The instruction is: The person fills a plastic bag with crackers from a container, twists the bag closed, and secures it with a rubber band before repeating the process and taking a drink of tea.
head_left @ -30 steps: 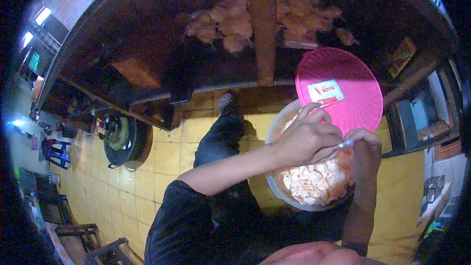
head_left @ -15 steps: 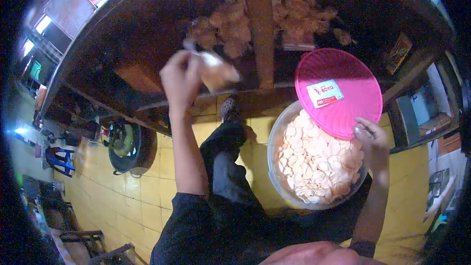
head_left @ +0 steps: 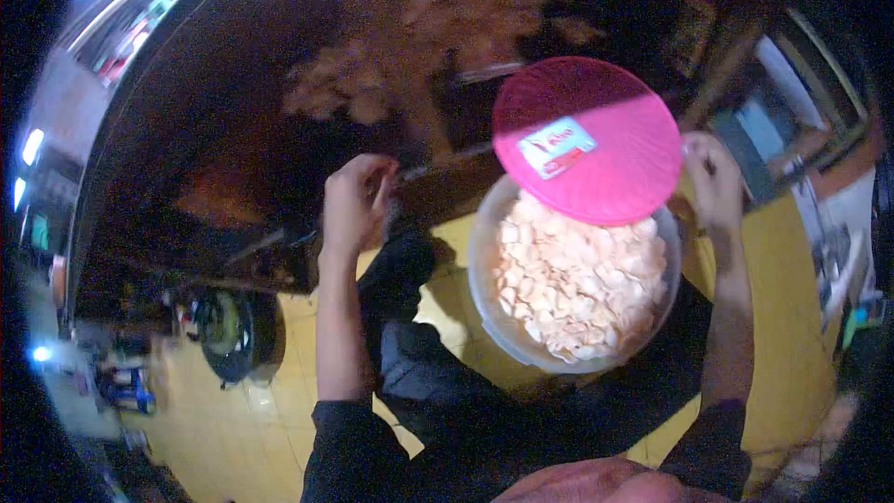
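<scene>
My left hand (head_left: 357,205) is in front of the dark shelf, its fingers loosely curled and a small gap beside the thumb. I see nothing in it, though the blur hides fine detail. My right hand (head_left: 715,182) is closed at the right rim of a round pink plastic lid (head_left: 633,154), with the fingertips partly hidden. The tilted lid, bearing a white and red label (head_left: 556,146), covers the far part of a clear plastic tub (head_left: 492,312). Pale round crackers (head_left: 582,284) fill the tub, which sits by my legs.
A dark wooden shelf (head_left: 214,112) stretches ahead, with heaped, bagged-looking crackers (head_left: 345,88) on it. Its front edge lies close beyond my left hand. A black basin (head_left: 265,331) stands on the yellow tiled floor (head_left: 303,410) at the left.
The small bag of crackers that was in my left hand is no longer seen there. My right hand has moved up along the lid's rim, and the lid has shifted left. The view has turned.
</scene>
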The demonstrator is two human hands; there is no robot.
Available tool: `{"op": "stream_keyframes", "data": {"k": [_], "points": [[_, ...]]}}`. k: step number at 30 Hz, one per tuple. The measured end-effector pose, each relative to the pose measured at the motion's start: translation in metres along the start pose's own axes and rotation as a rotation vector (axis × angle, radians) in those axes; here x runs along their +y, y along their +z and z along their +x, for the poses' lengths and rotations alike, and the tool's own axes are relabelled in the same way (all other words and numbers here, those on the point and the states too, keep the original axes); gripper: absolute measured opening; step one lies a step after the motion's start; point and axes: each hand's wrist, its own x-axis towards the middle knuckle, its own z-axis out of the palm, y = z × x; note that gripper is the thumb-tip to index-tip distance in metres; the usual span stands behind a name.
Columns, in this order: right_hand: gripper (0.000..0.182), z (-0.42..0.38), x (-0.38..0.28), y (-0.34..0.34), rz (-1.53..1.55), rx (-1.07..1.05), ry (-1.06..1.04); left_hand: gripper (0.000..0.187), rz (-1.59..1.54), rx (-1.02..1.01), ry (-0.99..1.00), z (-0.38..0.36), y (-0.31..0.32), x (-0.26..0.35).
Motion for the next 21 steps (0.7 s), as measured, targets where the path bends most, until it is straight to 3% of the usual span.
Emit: {"op": "stream_keyframes", "data": {"k": [4, 6, 9, 13, 15, 16, 17, 18, 21], "points": [[0.025, 0.046, 0.043, -0.017, -0.089, 0.119, 0.037, 0.012, 0.032, -0.022, 0.198, -0.012, 0.018, 0.047], [0.043, 0.068, 0.069, -0.015, -0.517, 0.165, -0.125, 0.017, 0.067, -0.024, 0.284, -0.021, 0.033, 0.057], [0.059, 0.097, 0.087, -0.002, -0.531, 0.073, -0.110, 0.020, 0.042, -0.081, 0.242, -0.025, 0.044, 0.070], [0.059, 0.147, 0.121, 0.023, -0.571, 0.177, -0.250, 0.023, 0.046, -0.088, 0.348, -0.025, 0.061, 0.062], [0.063, 0.175, 0.117, 0.029, -0.673, -0.043, -0.007, 0.027, 0.008, -0.206, 0.332, -0.022, 0.068, 0.049], [0.063, 0.197, 0.165, 0.037, -0.660, -0.066, -0.064, 0.031, -0.014, -0.194, 0.313, -0.021, 0.066, 0.058], [0.061, 0.203, 0.167, 0.044, -0.730, -0.100, 0.078, 0.031, 0.077, -0.153, 0.403, -0.021, 0.063, 0.061], [0.059, 0.210, 0.192, 0.050, -0.574, -0.063, -0.099, 0.029, 0.082, -0.241, 0.334, -0.022, 0.063, 0.061], [0.062, 0.219, 0.216, 0.065, -0.549, 0.035, -0.227, 0.034, 0.085, -0.271, 0.295, -0.024, 0.068, 0.056]]}}
